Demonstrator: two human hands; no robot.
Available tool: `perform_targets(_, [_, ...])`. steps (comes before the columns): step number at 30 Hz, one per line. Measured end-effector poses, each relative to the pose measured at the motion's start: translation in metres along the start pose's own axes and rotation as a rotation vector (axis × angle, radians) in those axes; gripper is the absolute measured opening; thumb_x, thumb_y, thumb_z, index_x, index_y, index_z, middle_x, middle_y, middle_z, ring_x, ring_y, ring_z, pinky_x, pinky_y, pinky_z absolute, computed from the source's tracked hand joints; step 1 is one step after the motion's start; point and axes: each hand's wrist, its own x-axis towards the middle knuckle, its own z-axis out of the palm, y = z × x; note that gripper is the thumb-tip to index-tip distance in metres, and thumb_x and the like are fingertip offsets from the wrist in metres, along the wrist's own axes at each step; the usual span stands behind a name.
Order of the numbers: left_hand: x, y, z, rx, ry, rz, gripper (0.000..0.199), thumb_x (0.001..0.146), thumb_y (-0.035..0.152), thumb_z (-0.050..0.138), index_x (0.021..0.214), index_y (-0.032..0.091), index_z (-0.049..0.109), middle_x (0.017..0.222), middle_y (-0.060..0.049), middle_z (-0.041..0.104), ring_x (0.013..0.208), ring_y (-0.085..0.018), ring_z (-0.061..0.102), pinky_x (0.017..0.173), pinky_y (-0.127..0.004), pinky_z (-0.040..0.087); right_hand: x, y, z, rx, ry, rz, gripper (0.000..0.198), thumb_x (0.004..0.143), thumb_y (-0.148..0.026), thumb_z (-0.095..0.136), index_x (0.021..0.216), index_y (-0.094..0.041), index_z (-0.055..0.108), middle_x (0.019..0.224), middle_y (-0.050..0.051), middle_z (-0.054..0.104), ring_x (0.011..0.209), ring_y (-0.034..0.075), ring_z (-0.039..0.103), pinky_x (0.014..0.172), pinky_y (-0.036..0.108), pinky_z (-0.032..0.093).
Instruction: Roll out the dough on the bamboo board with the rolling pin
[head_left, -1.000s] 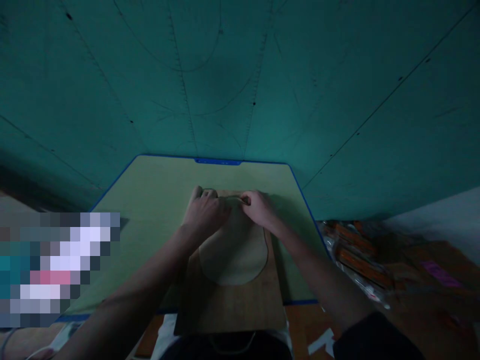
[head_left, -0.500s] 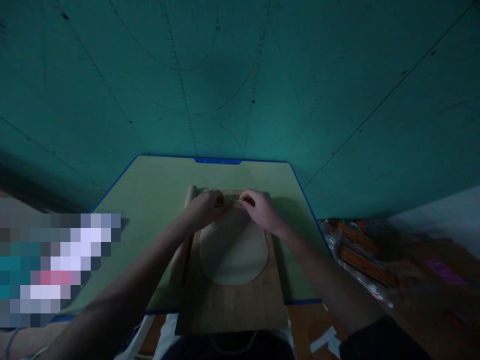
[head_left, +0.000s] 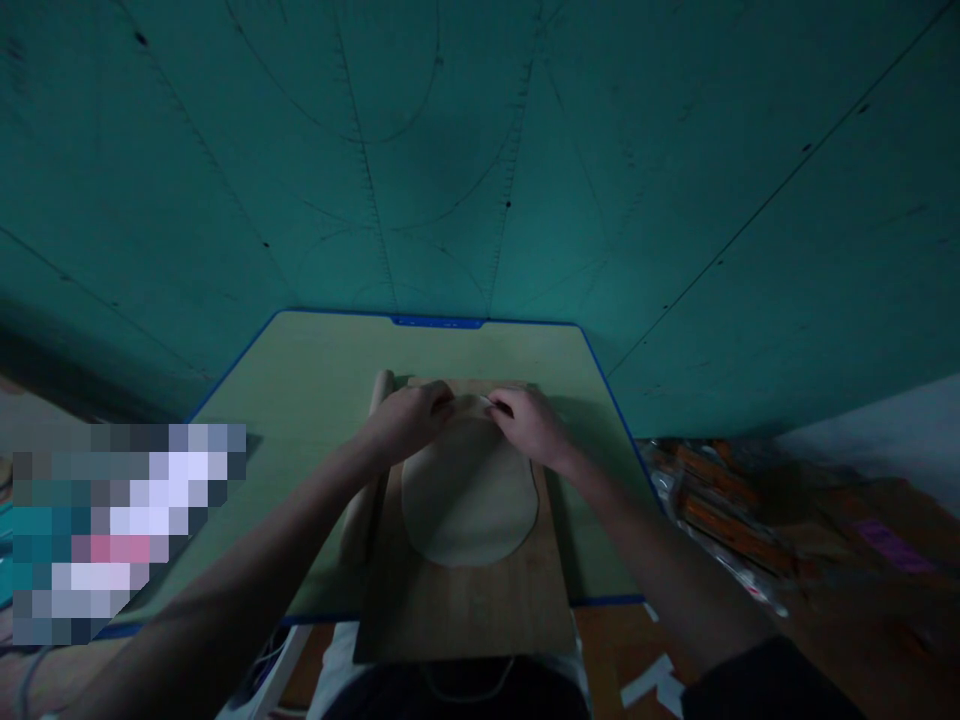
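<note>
A flat, pale sheet of rolled-out dough [head_left: 471, 500] lies on a wooden board [head_left: 465, 620]. My left hand [head_left: 420, 412] pinches its far edge from the left, and my right hand [head_left: 525, 420] pinches the same edge from the right. Between my fingers that edge is lifted a little off the board. Left of the board rests a wooden rolling pin [head_left: 358, 525], partly covered by my left forearm.
The board stands on a pale table [head_left: 315, 370] with a blue rim, against a green wall [head_left: 450, 180]. A blurred-out patch [head_left: 142, 520] covers things at the left. Plastic-wrapped orange packages [head_left: 712, 500] and cardboard [head_left: 840, 530] lie to the right.
The far edge of the dough is raised a little more between my fingers. Both hands stay almost in place, with the fingertips slightly shifted.
</note>
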Motion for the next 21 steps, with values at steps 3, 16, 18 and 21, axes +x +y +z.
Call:
perform_targets(3, [-0.002, 0.000, -0.003, -0.042, 0.012, 0.001, 0.021, 0.091, 0.028, 0.049, 0.090, 0.016, 0.067, 0.077, -0.006, 0.068, 0.067, -0.017, 0.060, 0.062, -0.027, 0.041, 0.000, 0.001, -0.002, 0.036, 0.006, -0.001, 0.019, 0.093, -0.013, 0.060, 0.075, -0.020, 0.065, 0.075, 0.000, 0.067, 0.073, 0.016, 0.061, 0.065, 0.026, 0.036])
perform_targets(16, [-0.030, 0.012, -0.013, -0.143, 0.031, 0.059, 0.018, 0.093, 0.025, 0.050, 0.094, 0.017, 0.067, 0.080, -0.005, 0.071, 0.069, -0.017, 0.065, 0.061, -0.027, 0.045, -0.027, -0.001, -0.015, 0.146, 0.073, -0.166, 0.018, 0.097, -0.018, 0.056, 0.087, -0.019, 0.072, 0.083, 0.002, 0.071, 0.077, 0.016, 0.065, 0.069, 0.027, 0.046])
perform_targets(18, [-0.040, 0.009, -0.009, -0.129, 0.052, 0.125, 0.020, 0.095, 0.024, 0.050, 0.098, 0.018, 0.068, 0.088, -0.006, 0.073, 0.076, -0.018, 0.068, 0.066, -0.028, 0.048, -0.041, -0.002, -0.012, 0.062, 0.076, -0.263, 0.020, 0.099, -0.018, 0.053, 0.093, -0.019, 0.072, 0.088, 0.005, 0.072, 0.082, 0.017, 0.066, 0.072, 0.029, 0.049])
perform_targets(21, [-0.047, 0.000, 0.000, 0.000, 0.109, 0.209, 0.022, 0.093, 0.024, 0.057, 0.111, 0.016, 0.068, 0.100, -0.010, 0.074, 0.092, -0.023, 0.068, 0.078, -0.034, 0.053, -0.055, -0.002, -0.007, -0.085, 0.052, -0.356, 0.021, 0.099, -0.017, 0.052, 0.097, -0.020, 0.073, 0.092, 0.008, 0.071, 0.087, 0.021, 0.066, 0.076, 0.034, 0.052])
